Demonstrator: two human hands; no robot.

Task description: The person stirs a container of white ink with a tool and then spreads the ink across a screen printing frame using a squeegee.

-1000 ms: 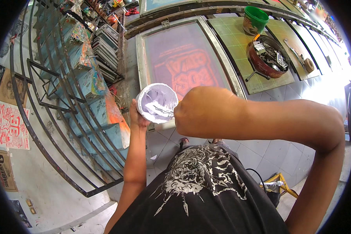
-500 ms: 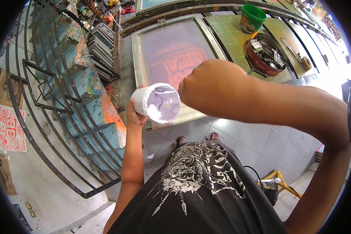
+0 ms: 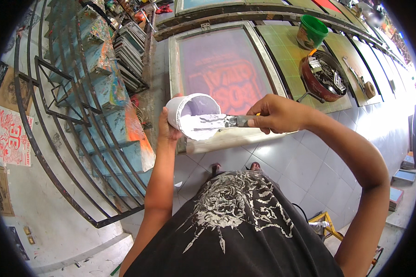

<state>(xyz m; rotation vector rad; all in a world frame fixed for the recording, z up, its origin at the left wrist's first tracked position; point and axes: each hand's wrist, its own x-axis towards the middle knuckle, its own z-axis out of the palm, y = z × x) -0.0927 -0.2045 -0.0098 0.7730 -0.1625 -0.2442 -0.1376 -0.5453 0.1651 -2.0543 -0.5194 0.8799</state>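
Observation:
My left hand is closed round a white tub of pale lilac-white paste, tilted to the right. My right hand grips a dark spatula whose blade, coated thickly in the paste, lies across the tub's mouth. Beneath both hands is a framed mesh screen with a pinkish-red lettered design showing through, on a printing table. My bare forearms come in from the lower edge, either side of my dark printed shirt.
Green boards to the right hold a green bucket and a dark red round tin of metal bits. Black metal railing and paint-stained steps line the left, with stacked frames behind. Grey tiled floor lies below.
My right hand has turned over, exposing the spatula, and drawn right along with it, pulling paste to the tub's rim. The tub has tipped from upright toward the right.

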